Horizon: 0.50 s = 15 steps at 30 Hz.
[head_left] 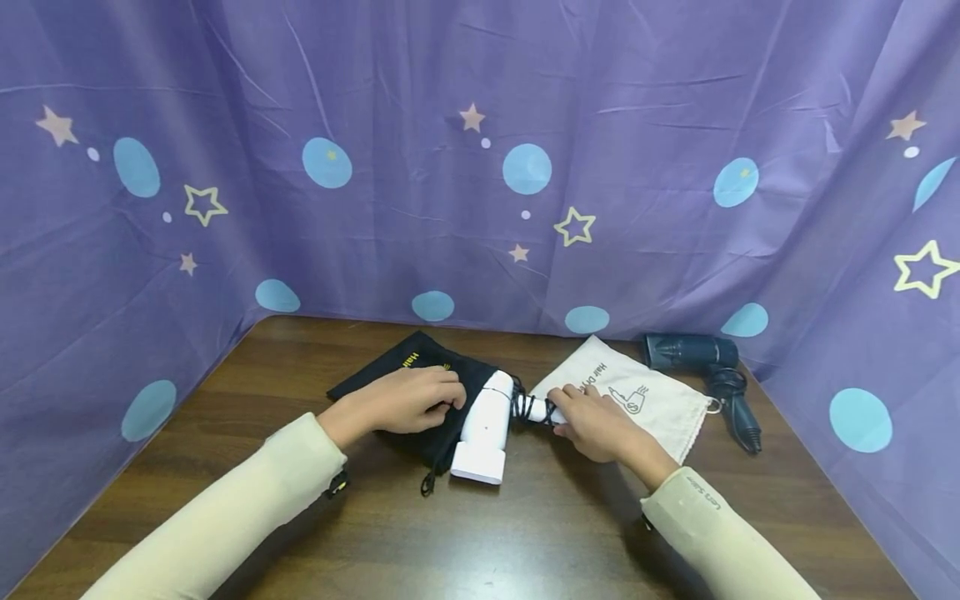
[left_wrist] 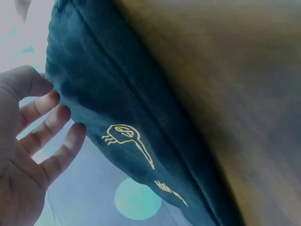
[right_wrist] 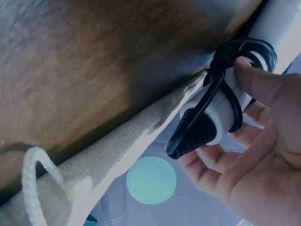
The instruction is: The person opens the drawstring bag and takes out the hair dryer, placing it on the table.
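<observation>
A white hair dryer (head_left: pixel 484 429) lies mid-table, its flat nozzle toward me and its handle pointing right. Black cord (right_wrist: pixel 230 103) is wound around that handle. My right hand (head_left: pixel 596 427) grips the handle, with the thumb on one side and the fingers around the other. A black drawstring pouch (head_left: pixel 390 372) with yellow hair dryer print lies left of the dryer, partly under its body. Over this pouch is my left hand (head_left: pixel 415 400), fingers loosely bent; in the left wrist view they are beside the cloth (left_wrist: pixel 117 108) and pinch nothing.
Right of the dryer lies a cream drawstring pouch (head_left: pixel 663 415) printed with a hair dryer, partly beneath my right hand. Beyond it, near the table's back right edge, is a dark folding hair dryer (head_left: pixel 686 352). Purple curtain (head_left: pixel 450 250) encloses the wooden table (head_left: pixel 480 542).
</observation>
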Available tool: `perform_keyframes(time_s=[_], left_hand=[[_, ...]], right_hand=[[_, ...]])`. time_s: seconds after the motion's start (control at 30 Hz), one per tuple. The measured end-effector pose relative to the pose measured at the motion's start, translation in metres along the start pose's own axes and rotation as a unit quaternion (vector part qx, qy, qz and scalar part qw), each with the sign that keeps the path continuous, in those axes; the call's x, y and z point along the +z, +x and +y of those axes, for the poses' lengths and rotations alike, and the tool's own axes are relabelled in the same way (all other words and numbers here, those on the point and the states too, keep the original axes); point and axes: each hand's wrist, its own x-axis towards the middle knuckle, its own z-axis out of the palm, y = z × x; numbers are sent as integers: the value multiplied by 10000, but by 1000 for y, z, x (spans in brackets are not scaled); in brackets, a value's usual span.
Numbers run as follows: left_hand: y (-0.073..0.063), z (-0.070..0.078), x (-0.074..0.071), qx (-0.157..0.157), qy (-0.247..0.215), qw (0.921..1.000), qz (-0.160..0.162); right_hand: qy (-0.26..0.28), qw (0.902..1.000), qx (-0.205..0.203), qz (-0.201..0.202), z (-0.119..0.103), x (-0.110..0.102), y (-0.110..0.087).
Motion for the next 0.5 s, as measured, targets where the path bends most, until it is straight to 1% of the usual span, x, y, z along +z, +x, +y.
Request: perform_keyframes(time_s=[0.07,0.3,0.43,0.5], left_hand=[[8,-5,2,-70,12,10000,62],[32,-18,7,-213,67,9986,489],[42,-27,13,-344,24,9973,641],[47,-31,15,-392,7,9970,669]], right_hand=[[1,10000,-12,-2,-1,0,0],[-40,10000,55,-29,-1,0,1],[-3,10000,68,-54,-1,-1,1],[12,10000,70,-62,-1,-2,1]])
